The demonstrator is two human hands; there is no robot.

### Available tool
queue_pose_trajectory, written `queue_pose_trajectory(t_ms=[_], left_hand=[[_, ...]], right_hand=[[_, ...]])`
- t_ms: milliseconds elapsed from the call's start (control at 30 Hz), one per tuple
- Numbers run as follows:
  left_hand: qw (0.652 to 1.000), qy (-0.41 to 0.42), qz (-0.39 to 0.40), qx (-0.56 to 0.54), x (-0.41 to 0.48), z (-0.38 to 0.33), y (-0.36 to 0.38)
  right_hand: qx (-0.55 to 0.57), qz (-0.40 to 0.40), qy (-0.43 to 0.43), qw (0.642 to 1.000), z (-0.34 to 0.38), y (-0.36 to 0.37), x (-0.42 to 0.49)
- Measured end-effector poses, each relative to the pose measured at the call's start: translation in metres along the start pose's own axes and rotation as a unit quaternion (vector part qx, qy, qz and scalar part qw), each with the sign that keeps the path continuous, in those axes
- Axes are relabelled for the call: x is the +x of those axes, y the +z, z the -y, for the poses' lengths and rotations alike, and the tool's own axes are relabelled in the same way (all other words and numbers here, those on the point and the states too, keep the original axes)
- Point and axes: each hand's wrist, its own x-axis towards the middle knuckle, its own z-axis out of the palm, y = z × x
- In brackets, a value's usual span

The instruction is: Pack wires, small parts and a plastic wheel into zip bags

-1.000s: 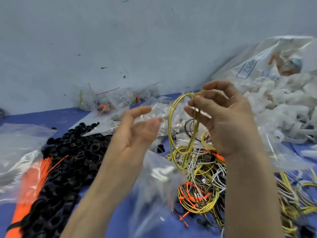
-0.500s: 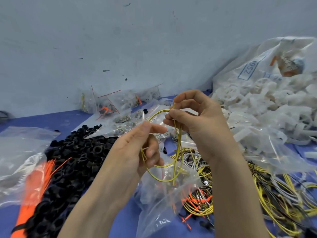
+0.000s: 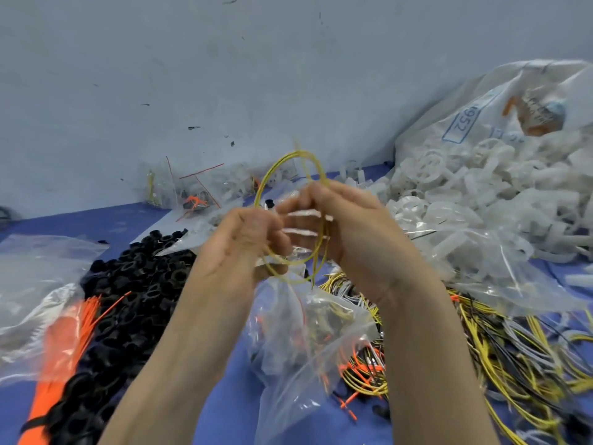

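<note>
Yellow wire (image 3: 290, 162) coiled into a loop, gripped by left hand (image 3: 247, 239) and right hand (image 3: 349, 232), held above a clear zip bag (image 3: 298, 342), black rings (image 3: 134, 284) heaped at left, white plastic wheels (image 3: 481, 200) piled at right

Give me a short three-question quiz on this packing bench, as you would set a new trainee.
1. True or false: both hands grip the coiled yellow wire.
2. What lies heaped left of the left hand: (a) black ring parts, (b) white plastic wheels, (c) yellow wires?
3. What hangs directly below the right hand, ready to take the coil?

Key
1. True.
2. (a): black ring parts; the white plastic wheels lie at the right.
3. A clear zip bag.
</note>
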Motion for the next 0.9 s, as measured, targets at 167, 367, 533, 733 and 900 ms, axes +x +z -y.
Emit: queue_pose_trajectory(t_ms=[167, 367, 533, 733, 900], left_hand=[[0.861, -0.007, 0.236, 0.45, -0.02, -0.003, -0.011], [0.879, 0.029, 0.138, 0.456, -0.008, 0.007, -0.018], [0.918, 0.048, 0.003, 0.394, 0.005, 0.007, -0.038], [0.925, 0.026, -0.008, 0.379, 0.014, 0.011, -0.048], [0.924, 0.026, 0.028, 0.38, 0.011, 0.012, -0.048]], right_hand=[[0.172, -0.164, -0.011, 0.971, 0.017, -0.034, -0.004], [0.232, -0.319, -0.088, 0.915, 0.04, -0.093, -0.041], [0.107, -0.334, -0.177, 0.92, 0.073, -0.094, -0.075], [-0.379, -0.234, -0.175, 0.878, 0.087, -0.055, -0.047], [-0.864, -0.008, -0.086, 0.496, 0.018, -0.102, -0.08]])
